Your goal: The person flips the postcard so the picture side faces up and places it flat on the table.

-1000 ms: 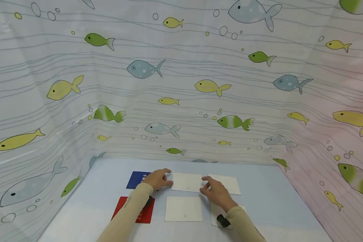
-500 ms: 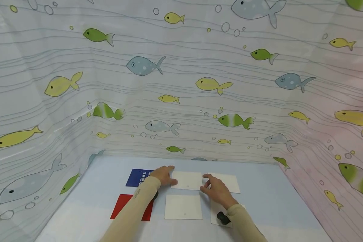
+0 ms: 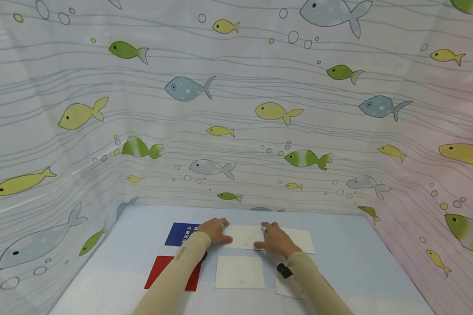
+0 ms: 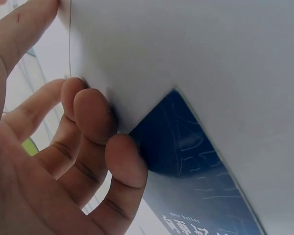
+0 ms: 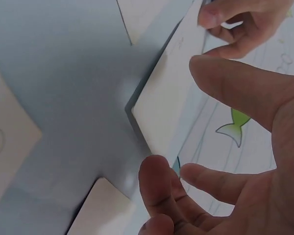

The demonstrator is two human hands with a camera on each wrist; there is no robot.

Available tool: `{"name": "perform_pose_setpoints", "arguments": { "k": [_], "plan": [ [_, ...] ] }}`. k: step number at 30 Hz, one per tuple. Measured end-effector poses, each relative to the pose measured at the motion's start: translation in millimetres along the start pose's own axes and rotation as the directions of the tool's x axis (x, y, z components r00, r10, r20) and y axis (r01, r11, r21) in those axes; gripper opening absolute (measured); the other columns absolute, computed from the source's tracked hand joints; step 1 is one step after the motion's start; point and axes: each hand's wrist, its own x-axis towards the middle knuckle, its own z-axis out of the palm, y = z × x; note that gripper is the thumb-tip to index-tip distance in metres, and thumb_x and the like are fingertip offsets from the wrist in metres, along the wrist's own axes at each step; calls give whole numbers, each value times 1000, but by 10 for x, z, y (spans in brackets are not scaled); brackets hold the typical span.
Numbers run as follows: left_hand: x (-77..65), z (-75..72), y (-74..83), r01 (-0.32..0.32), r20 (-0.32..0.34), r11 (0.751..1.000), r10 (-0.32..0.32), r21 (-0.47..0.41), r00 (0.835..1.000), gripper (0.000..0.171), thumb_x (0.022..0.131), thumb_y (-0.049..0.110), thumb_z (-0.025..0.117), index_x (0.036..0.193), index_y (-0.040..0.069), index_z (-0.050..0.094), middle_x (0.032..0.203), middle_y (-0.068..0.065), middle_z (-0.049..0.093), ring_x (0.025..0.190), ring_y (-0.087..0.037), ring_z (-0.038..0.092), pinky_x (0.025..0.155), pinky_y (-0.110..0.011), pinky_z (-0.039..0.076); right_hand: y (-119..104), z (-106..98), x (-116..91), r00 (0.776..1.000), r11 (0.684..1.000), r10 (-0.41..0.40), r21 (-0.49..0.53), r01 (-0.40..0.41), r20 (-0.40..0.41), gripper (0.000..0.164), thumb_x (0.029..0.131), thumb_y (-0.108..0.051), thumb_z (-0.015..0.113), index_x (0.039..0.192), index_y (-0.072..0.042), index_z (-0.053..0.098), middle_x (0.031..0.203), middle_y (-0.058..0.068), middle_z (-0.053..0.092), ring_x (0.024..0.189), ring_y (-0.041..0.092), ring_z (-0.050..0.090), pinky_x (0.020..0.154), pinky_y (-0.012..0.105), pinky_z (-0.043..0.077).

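A white card [image 3: 243, 237] lies in the back row, between my two hands in the head view. My left hand [image 3: 214, 230] is at its left end, thumb and fingers apart, partly covering the blue card [image 3: 177, 234] with white lettering. The left wrist view shows the left fingertips [image 4: 127, 161] beside the blue card's corner. At the right end of the white card is my right hand [image 3: 277, 240], thumb and fingers spread, partly hiding another white card [image 3: 302, 239]. The right thumb [image 5: 225, 78] is close to the white card's edge; whether it touches, I cannot tell.
In the front row lie a red card [image 3: 157, 269], partly under the left sleeve, a white card [image 3: 239, 272] in the middle, and another white card [image 3: 285, 284] partly behind the right forearm. A fish-patterned sheet [image 3: 244, 144] walls the light table [image 3: 358, 262].
My left hand has moved right from the blue card to the white card's left end. The right hand has shifted slightly left, its thumb now over the white card's right end.
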Motion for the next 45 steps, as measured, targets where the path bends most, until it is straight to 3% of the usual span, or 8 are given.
{"name": "perform_pose_setpoints", "arguments": {
  "k": [10, 17, 25, 29, 33, 36, 40, 45],
  "plan": [
    [51, 61, -62, 0, -16, 1000, -1, -26, 1000, 65, 78, 45, 86, 132, 17, 65, 128, -10, 67, 117, -31, 63, 94, -50, 50, 22, -24, 97, 997, 1000, -10, -20, 12, 73, 82, 80, -32, 87, 145, 3, 50, 125, 22, 49, 106, 32, 56, 98, 55, 46],
    [82, 84, -93, -9, -22, 998, 8, -55, 1000, 67, 78, 45, 86, 135, 17, 64, 101, -3, 68, 88, -19, 62, 80, -43, 52, 59, -1, 123, 999, 999, 28, 21, -28, 46, 84, 75, -35, 91, 142, -1, 52, 119, 15, 52, 99, 27, 55, 95, 53, 47],
    [69, 98, -51, -1, 4, 997, 1, -72, 1000, 74, 80, 40, 84, 142, 10, 57, 90, -1, 65, 83, -20, 59, 80, -44, 51, 65, 41, 153, 998, 989, 57, 133, -62, 35, 85, 73, -25, 92, 140, -1, 45, 98, 9, 52, 82, 24, 53, 77, 43, 46],
    [25, 100, -25, 65, 2, 990, -66, -124, 998, 77, 82, 36, 82, 146, 5, 51, 115, -12, 69, 109, -31, 64, 95, -51, 49, 75, 87, 163, 998, 981, 58, 181, -64, 33, 87, 74, -23, 92, 141, -3, 41, 99, 8, 53, 82, 23, 53, 77, 41, 46],
    [-5, 111, -26, 121, 8, 971, -122, -208, 993, 72, 87, 34, 78, 146, 3, 50, 139, -19, 60, 127, -39, 55, 105, -56, 42, 88, 119, 165, 998, 979, 54, 195, -59, 31, 90, 74, -21, 93, 143, -3, 38, 101, 9, 54, 82, 23, 54, 77, 41, 47],
    [-27, 104, -28, 118, -7, 958, -124, -260, 992, 65, 88, 33, 76, 141, 2, 54, 132, -19, 63, 117, -35, 60, 102, -54, 45, 96, 131, 161, 998, 979, 52, 195, -56, 23, 91, 74, -20, 93, 143, -4, 36, 102, 10, 54, 81, 24, 54, 76, 41, 47],
    [-51, 104, -55, 97, -9, 926, -108, -364, 994, 51, 90, 29, 74, 132, 2, 61, 96, -8, 73, 82, -22, 63, 78, -41, 53, 87, 142, 133, 999, 979, 46, 198, -47, 8, 91, 74, -19, 93, 142, -5, 34, 101, 11, 53, 79, 23, 53, 73, 40, 47],
    [-16, 145, -124, 57, -6, 884, -68, -464, 998, 42, 92, 23, 70, 126, 1, 63, 66, 2, 69, 51, -12, 51, 53, -28, 41, 71, 146, 95, 999, 981, 37, 190, -31, -31, 90, 75, -18, 92, 143, -6, 34, 99, 8, 52, 78, 22, 52, 71, 39, 45]
  ]
}}
